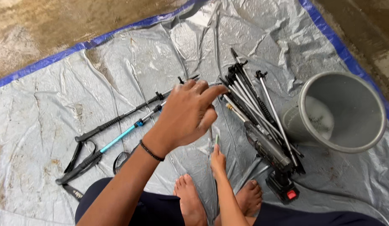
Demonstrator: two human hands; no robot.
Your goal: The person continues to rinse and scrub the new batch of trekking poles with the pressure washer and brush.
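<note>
A big grey tarp with a blue edge lies on a wet brown concrete floor. The person sits on it, and two bare feet poke out at the bottom of the head view.

The left hand is up in the air over the middle of the tarp. Its fingers are spread loose and it holds nothing. A thin black band sits on its wrist. The right hand is low, just above the feet. It is closed on a small thin green stick that points up and away from the person.

To the left of the left hand lie two walking poles with black grips and straps. One has a blue middle part. They lie side by side, slanting from the lower left up to the upper right, and their thin ends go under the raised left hand.

To the right of both hands is a pile of more black and silver poles, slanting the other way, from upper left down to lower right. A dark power tool with a red button lies at the low end of the pile. The left hand's fingertips are nearest the top of this pile.

A grey bucket lies tipped on its side just beside the pile.
</note>
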